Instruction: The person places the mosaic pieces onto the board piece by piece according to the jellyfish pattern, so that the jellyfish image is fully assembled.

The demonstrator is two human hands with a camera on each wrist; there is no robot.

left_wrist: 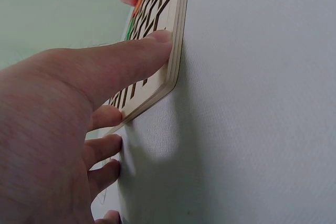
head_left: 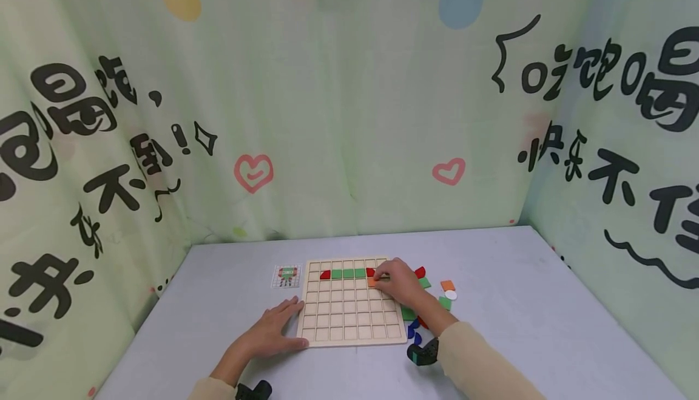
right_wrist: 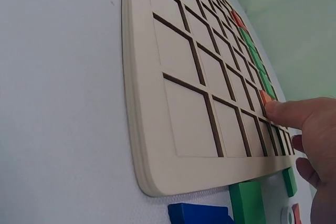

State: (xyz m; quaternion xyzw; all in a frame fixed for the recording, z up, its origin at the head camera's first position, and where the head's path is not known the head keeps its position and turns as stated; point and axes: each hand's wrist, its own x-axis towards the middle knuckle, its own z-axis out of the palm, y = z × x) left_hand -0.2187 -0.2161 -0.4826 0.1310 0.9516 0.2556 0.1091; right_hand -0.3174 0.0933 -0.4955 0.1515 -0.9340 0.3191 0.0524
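A light wooden grid board (head_left: 349, 319) lies on the table. In one of its upper rows sit a red rounded piece (head_left: 325, 275), several green squares (head_left: 348, 273) and another red piece (head_left: 370, 272). My right hand (head_left: 403, 282) pinches an orange square (right_wrist: 265, 97) at a cell just below the second red piece; part of it is hidden by the fingertips. At the board's near left corner rests my left hand (head_left: 275, 329), its thumb on the frame and its spread fingers along the left side.
A small printed card (head_left: 286, 276) with a figure lies left of the board. Loose pieces lie to the right: an orange square (head_left: 448, 285), a white round piece (head_left: 450, 295), a green piece (head_left: 445, 303) and blue pieces (head_left: 412, 329). Printed curtains (head_left: 349, 115) stand around the table.
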